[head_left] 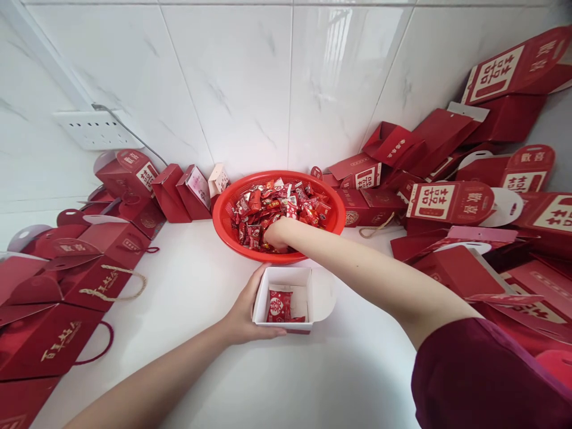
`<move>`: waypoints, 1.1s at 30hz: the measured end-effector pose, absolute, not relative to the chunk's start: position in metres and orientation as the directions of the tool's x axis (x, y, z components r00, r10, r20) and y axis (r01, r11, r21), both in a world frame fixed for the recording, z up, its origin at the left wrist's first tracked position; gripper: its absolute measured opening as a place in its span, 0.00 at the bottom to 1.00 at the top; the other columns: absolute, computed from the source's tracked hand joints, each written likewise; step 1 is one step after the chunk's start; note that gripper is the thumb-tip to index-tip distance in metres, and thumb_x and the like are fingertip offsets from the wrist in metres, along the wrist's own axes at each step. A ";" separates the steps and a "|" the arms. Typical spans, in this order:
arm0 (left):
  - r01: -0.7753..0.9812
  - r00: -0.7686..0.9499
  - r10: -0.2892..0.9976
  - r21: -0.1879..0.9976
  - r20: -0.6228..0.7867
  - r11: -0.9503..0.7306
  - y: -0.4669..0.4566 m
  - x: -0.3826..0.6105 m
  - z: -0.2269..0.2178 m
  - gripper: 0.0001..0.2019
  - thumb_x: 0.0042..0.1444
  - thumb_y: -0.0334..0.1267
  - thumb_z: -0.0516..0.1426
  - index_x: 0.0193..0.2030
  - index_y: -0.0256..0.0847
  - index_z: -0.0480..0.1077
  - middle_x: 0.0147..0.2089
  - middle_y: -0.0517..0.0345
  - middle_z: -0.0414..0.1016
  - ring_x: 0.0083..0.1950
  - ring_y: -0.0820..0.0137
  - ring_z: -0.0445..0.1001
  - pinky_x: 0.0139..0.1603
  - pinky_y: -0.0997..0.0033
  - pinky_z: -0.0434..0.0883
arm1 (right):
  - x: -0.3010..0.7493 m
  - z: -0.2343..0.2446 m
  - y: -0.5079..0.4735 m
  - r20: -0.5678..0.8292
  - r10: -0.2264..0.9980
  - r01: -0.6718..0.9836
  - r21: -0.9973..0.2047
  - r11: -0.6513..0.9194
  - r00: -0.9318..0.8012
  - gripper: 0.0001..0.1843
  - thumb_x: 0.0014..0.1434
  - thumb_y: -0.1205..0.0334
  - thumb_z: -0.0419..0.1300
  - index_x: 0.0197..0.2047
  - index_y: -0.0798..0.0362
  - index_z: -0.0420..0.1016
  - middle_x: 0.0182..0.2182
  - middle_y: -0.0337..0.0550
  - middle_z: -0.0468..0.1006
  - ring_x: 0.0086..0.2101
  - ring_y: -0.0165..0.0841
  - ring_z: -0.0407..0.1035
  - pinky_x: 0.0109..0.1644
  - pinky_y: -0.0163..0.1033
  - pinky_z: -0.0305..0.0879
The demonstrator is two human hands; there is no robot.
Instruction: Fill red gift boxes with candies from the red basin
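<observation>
A small open gift box [286,279], white inside, stands on the white counter [192,286] with a red sweet packet [279,305] in it. My left hand [245,311] is wrapped round the box's left side and near corner. Just behind it sits a round red basket [227,205] heaped with red wrapped sweets [286,205]. My right hand [276,233] reaches into the basket's near side with its fingers curled down among the sweets; what they grip is hidden.
Red gift boxes with cord handles [67,280] crowd the left of the counter. More red boxes [451,202] are piled at the right against the tiled wall. A white socket strip [96,128] hangs on the wall at the left.
</observation>
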State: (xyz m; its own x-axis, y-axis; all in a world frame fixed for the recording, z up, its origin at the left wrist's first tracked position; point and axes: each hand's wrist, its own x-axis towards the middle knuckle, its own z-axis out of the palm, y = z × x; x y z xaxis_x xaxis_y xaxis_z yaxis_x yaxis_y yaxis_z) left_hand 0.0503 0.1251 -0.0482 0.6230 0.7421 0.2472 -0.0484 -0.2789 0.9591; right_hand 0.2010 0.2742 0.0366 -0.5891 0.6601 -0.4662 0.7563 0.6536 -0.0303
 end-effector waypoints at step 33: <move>0.133 0.585 0.759 0.889 0.286 -0.438 0.120 0.045 -0.054 0.61 0.39 0.41 0.74 0.75 0.51 0.41 0.72 0.42 0.51 0.71 0.42 0.57 0.70 0.41 0.59 | 0.309 0.068 0.175 0.356 0.763 0.275 -0.782 0.559 -0.540 0.14 0.55 0.71 0.56 0.26 0.50 0.54 0.25 0.32 0.59 0.27 0.26 0.54 0.32 0.33 0.55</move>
State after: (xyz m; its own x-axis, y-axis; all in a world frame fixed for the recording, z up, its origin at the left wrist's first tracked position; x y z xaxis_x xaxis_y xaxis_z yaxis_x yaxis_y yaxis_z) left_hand 0.0448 0.1200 -0.0541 0.5853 0.7587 0.2861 0.1327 -0.4377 0.8893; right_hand 0.3089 0.1749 0.0676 -0.5395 0.7632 0.3557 0.2748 0.5589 -0.7824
